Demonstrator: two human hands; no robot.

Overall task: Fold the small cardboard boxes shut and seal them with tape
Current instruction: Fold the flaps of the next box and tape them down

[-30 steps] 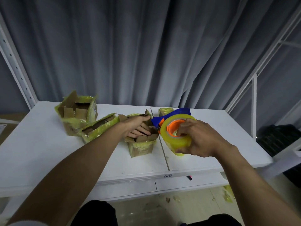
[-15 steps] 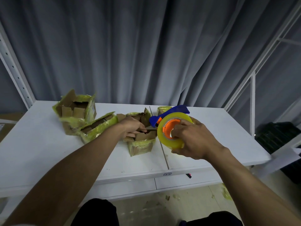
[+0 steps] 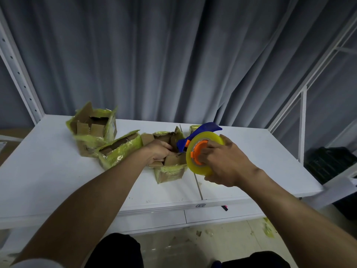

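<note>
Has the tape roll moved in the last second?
Yes, the tape roll shifted slightly left, closer to the table seam and the open box.

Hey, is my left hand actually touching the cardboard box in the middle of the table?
Touching. The head view shows the left hand with curled fingers gripping the top flaps of the middle box.

Matt brown cardboard boxes point(image 3: 170, 163) wear crinkled glossy yellow tape; the tape roll point(image 3: 202, 151) shines, its orange plastic hub point(image 3: 197, 153) smooth; the desk point(image 3: 58, 171) is smooth white.
</note>
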